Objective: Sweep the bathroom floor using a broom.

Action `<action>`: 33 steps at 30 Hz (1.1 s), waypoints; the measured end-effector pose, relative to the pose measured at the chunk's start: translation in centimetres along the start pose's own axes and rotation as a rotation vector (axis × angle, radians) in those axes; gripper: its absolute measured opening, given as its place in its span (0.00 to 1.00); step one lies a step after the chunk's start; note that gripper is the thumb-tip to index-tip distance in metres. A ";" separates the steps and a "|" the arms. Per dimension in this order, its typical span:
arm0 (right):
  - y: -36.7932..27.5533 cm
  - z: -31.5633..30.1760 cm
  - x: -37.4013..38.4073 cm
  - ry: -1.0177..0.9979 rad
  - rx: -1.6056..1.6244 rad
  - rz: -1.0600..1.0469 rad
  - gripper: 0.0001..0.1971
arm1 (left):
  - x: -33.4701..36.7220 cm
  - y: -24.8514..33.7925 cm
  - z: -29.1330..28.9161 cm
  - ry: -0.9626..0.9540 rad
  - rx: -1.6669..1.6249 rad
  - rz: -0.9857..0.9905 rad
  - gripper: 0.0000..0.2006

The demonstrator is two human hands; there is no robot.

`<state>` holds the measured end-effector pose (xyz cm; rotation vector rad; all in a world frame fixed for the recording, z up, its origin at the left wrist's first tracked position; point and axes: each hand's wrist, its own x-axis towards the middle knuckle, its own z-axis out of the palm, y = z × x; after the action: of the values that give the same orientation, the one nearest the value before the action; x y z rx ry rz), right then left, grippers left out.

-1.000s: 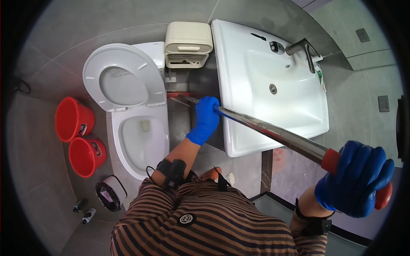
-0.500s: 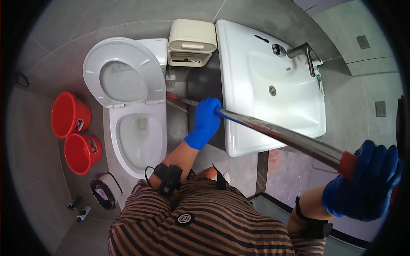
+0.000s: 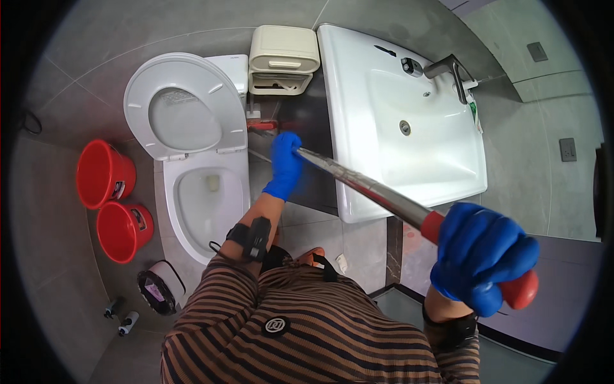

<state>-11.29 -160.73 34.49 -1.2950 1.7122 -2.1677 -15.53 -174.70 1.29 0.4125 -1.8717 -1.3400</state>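
Left hand [image 3: 286, 168] and right hand [image 3: 483, 257] shift toward the toilet [image 3: 212, 164], gripping a pole [image 3: 368, 186]; apparently sweeping beside the toilet, next stroke needing steadiness

To my left I see two red buckets [image 3: 117, 233], a bin [image 3: 170, 280] with a black liner [image 3: 167, 304] and a white toilet [image 3: 192, 211], seat [image 3: 137, 109] raised; ahead, a cream box [image 3: 283, 48] just beside a white washbasin [image 3: 377, 144]
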 end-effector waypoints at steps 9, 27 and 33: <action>-0.8 -0.9 -4.6 -0.328 0.001 -0.024 0.10 | -4.1 -0.2 -0.6 0.042 -0.003 0.003 0.09; -9.1 3.7 -32.0 0.113 -0.114 0.250 0.09 | -25.3 -0.2 -5.8 -0.634 0.027 0.229 0.07; -14.4 5.7 -37.3 0.286 -0.185 0.222 0.05 | -31.3 3.9 -8.4 -0.866 0.104 0.156 0.12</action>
<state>22.09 -139.57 26.03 -0.8055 2.0916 -2.1896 11.49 -158.22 -6.71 -0.3306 -2.6028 -1.4328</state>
